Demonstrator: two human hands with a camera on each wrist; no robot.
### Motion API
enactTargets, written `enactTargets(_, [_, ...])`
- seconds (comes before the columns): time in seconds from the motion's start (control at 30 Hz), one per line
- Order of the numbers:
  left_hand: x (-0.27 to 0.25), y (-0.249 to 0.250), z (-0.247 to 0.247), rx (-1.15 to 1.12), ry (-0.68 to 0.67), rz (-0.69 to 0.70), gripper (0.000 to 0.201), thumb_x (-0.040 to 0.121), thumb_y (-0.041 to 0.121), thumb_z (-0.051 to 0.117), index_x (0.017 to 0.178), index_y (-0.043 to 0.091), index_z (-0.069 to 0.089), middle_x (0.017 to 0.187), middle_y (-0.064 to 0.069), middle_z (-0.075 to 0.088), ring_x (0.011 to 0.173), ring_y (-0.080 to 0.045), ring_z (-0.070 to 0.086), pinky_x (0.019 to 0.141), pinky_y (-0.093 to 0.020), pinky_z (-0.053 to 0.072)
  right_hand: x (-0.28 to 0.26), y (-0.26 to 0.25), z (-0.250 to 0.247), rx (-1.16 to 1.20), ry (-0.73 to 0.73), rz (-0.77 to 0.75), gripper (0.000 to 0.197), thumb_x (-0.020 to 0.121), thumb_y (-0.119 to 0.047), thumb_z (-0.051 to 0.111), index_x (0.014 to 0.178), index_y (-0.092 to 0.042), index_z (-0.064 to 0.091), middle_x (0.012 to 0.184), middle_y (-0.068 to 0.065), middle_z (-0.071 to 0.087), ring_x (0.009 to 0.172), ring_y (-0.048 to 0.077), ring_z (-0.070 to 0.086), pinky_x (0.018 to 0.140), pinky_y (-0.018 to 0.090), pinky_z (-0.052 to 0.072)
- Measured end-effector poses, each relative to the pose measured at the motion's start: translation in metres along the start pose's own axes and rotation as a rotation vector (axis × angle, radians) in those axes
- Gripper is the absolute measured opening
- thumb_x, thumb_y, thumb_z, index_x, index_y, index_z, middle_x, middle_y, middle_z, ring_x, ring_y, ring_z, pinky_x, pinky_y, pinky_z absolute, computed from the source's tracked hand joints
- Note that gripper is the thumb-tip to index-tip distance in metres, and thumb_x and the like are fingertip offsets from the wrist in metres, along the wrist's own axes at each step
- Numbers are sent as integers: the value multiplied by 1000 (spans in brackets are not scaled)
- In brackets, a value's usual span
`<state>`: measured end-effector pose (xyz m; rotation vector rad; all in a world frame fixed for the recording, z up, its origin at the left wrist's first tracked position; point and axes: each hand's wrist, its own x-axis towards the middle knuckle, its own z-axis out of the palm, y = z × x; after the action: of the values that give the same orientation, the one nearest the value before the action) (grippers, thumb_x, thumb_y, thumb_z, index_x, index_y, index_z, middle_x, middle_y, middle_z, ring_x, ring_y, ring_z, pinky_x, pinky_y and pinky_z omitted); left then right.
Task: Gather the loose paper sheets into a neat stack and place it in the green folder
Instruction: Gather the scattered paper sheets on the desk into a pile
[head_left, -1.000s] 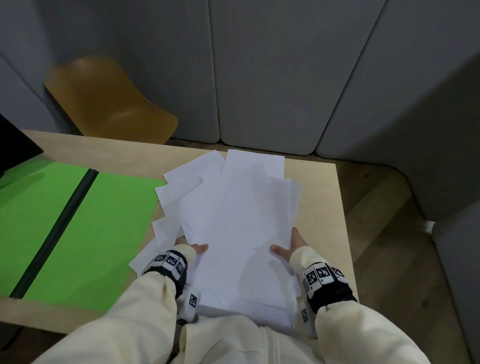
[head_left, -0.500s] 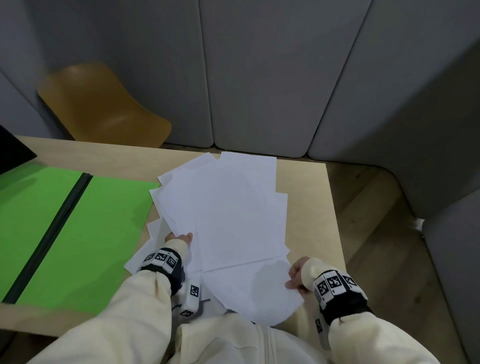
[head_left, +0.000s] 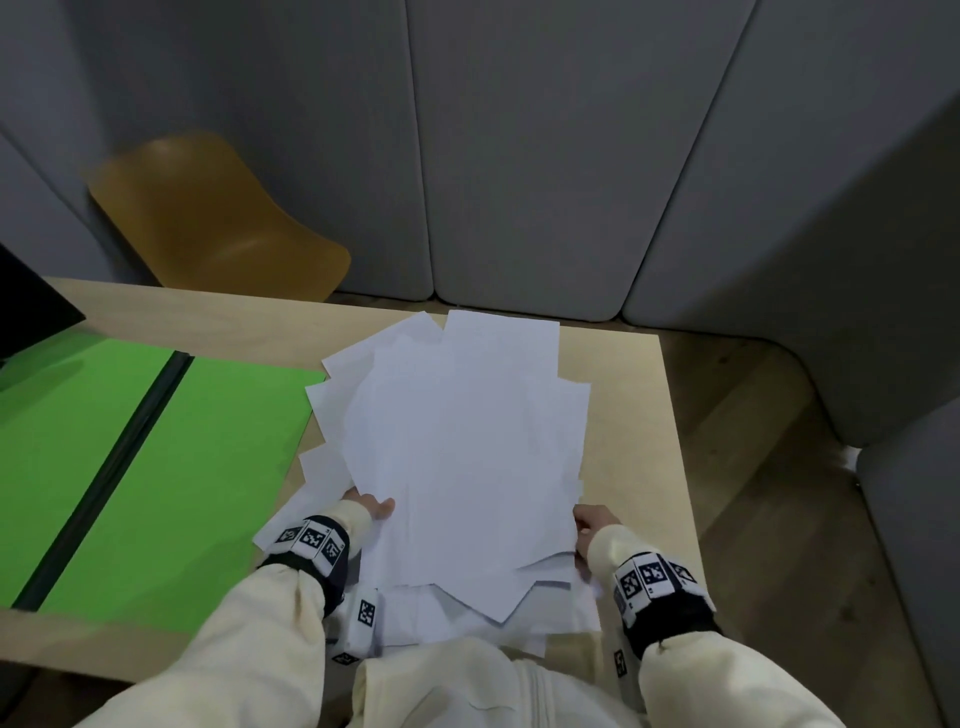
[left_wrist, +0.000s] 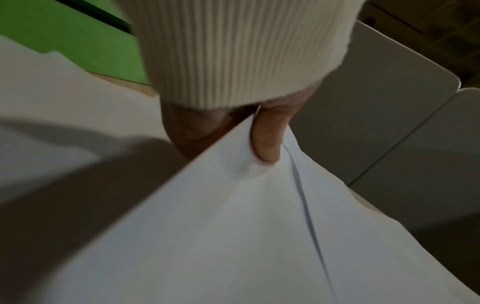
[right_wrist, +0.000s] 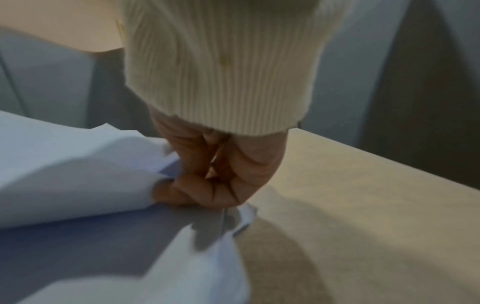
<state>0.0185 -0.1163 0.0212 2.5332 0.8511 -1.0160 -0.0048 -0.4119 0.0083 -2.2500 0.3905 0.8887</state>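
A fanned, uneven pile of white paper sheets (head_left: 462, 447) lies on the right half of the wooden table. My left hand (head_left: 375, 506) pinches the pile's left edge, thumb on top of the sheets (left_wrist: 267, 148) and fingers hidden beneath. My right hand (head_left: 592, 525) grips the right edge of the sheets (right_wrist: 78, 174), its fingers (right_wrist: 207, 191) curled round the paper. The green folder (head_left: 156, 467) lies open and flat on the table's left, with a dark spine down its middle. Corners stick out of the pile on every side.
The table (head_left: 639, 467) ends close to the pile's right edge, with wooden floor beyond. An ochre chair (head_left: 218, 218) stands behind the table's far left. Grey padded panels (head_left: 519, 156) close off the back. A dark object (head_left: 31, 306) sits at the far left.
The lower sheet that stuck out toward me half a second ago has been drawn up into the pile. My right hand has moved up along the right edge. My left hand keeps its hold.
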Motion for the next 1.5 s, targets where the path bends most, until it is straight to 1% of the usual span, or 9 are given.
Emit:
enactTargets(0.17, [10,-15,-5,-191,-119,-5,70,96,43,41,146,-3,23,156,-16,24,144,-26,26,117,-29,24,2,3,1,-110,-89,-11,29,84,-3,42,58,-17,43,59,0,48,60,21,50,50,22,39])
enactTargets(0.3, [25,-18,-3,-522,-24,-43,62,97,37,41,141,-6,34,149,-21,36,138,-34,35,115,-36,26,11,7,-5,539,89,37,24,98,-15,38,88,-12,59,64,11,49,50,20,48,48,24,48])
enactTargets(0.47, [17,1,0,-576,-8,-56,57,100,31,32,144,-6,27,154,-21,25,142,-33,28,113,-33,24,18,-3,5,381,197,46,47,97,-24,45,142,-19,35,138,13,49,121,33,52,99,40,44])
enactTargets(0.6, [21,-2,-9,-703,-29,-122,58,101,31,33,142,-8,27,153,-22,26,141,-33,29,112,-33,26,17,4,0,425,133,1,49,97,-17,44,145,-17,33,147,7,40,134,29,41,111,40,35])
enactTargets(0.83, [42,-15,8,-1072,-96,-123,71,78,57,61,121,2,53,113,-16,64,95,-29,62,94,-35,45,19,1,-14,20,180,8,31,93,-23,51,113,-3,64,104,19,67,89,32,63,83,30,48])
enactTargets(1.07, [14,-6,19,-1001,20,-112,64,77,37,73,127,0,57,130,-12,59,120,-31,54,100,-32,39,5,-16,-33,223,713,-5,9,91,-15,52,83,-11,54,72,6,57,71,28,54,63,27,39])
enactTargets(1.2, [13,-6,18,-1047,38,-110,70,71,37,78,128,3,55,121,-13,61,113,-30,57,98,-33,41,10,-4,-20,159,530,-208,33,85,-5,52,62,-28,50,59,1,52,54,23,46,57,28,42])
enactTargets(1.4, [19,-10,24,-1035,35,-98,29,75,34,76,74,12,57,81,0,57,94,-22,50,88,-28,38,10,6,-26,322,757,-10,23,88,-2,42,77,-20,52,66,6,53,64,28,52,61,25,40])
enactTargets(1.5, [22,-10,25,-1024,1,-91,50,71,39,78,105,5,65,103,-8,63,103,-28,56,100,-34,40,9,10,-27,439,802,71,17,88,-1,46,82,-14,55,74,9,56,65,28,52,64,27,43])
